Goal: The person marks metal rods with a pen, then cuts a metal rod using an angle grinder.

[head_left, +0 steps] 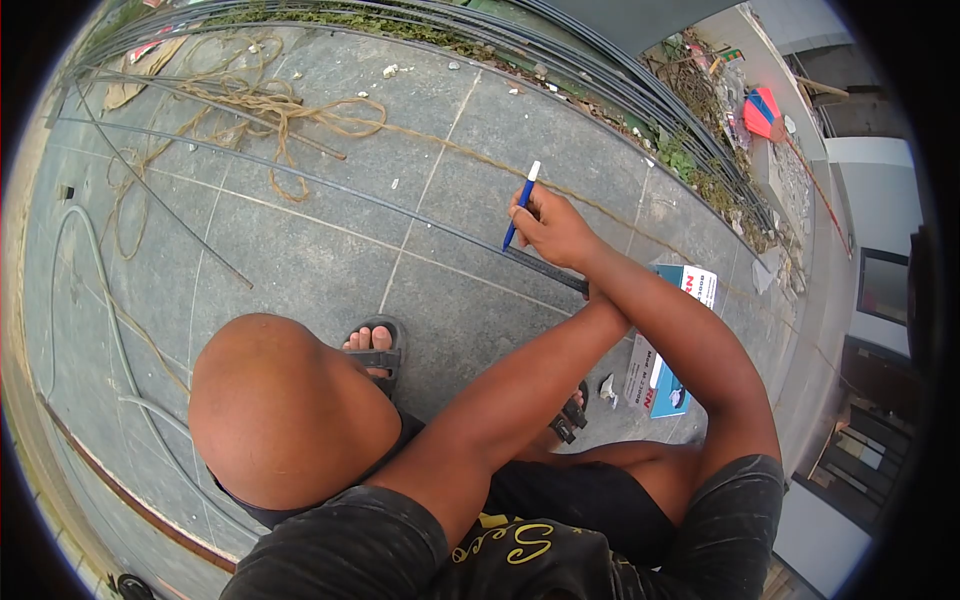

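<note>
At the centre of the frame, the right hand [545,228] pinches a blue marker [520,208], white end up and lower tip at a ribbed steel bar [548,268]. Marking looks under way rather than finished; no completed mark can be made out, so that part seems left. The left hand is hidden behind the right forearm, so its grip cannot be told. Right of centre, a printed cardboard box [668,400] sits on the tiled floor [455,300], contents unseen.

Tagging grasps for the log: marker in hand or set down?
In hand: the right hand grips the blue marker between thumb and fingers, its white end sticking out past them.
</note>
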The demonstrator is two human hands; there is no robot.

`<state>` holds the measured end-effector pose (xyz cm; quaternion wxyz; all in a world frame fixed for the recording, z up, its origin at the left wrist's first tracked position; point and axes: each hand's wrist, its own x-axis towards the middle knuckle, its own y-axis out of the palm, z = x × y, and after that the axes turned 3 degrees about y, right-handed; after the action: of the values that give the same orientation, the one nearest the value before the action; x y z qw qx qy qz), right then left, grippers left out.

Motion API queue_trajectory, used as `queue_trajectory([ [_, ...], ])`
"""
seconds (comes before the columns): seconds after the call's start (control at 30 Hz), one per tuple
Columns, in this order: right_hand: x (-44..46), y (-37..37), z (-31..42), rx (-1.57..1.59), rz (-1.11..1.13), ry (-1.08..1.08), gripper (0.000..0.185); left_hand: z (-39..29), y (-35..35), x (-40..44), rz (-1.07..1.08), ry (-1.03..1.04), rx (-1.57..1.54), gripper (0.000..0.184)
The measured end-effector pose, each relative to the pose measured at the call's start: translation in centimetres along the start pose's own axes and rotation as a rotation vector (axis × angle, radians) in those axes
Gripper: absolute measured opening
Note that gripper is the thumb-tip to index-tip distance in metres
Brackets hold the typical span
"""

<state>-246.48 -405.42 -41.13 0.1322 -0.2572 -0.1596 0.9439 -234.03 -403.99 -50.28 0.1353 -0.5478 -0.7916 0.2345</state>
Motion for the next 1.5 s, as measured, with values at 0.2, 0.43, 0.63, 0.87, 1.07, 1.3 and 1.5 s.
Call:
queue_trajectory([
  [0.2, -0.2, -0.1, 0.4, 0.019, 0.005, 0.008, 0.018, 1.2, 2.0, 0.5, -0.025, -0.004, -0.001, 0.055],
  [0.43, -0.2, -0.1, 0.5, -0.066, -0.034, -0.006, 0.019, -0.4, -1.4, -0.6, -0.058, 0.040, 0.007, 0.048],
  [0.63, 0.0, 0.0, -0.1, -0.074, -0.033, -0.048, 0.019, 0.6, 1.4, 0.4, -0.055, -0.144, -0.809, 0.051],
  [0.87, -0.1, 0.0, -0.1, -0.062, -0.047, -0.063, 0.019, 0.4, 1.1, -0.3, 0.056, 0.002, 0.253, 0.057],
  [1.07, -0.2, 0.0, 0.2, -0.035, -0.049, -0.027, 0.020, 0.9, 1.2, -0.3, -0.114, 0.048, -0.066, 0.059],
  [1.3, -0.1, 0.0, -0.2, 0.003, -0.035, -0.020, 0.020, 0.2, -0.1, -0.6, -0.059, 0.001, -0.013, 0.057],
  [1.5, 0.0, -0.4, 0.6, -0.021, -0.094, 0.013, 0.017, 1.0, 1.7, -0.4, -0.269, 0.097, -0.036, 0.044],
])
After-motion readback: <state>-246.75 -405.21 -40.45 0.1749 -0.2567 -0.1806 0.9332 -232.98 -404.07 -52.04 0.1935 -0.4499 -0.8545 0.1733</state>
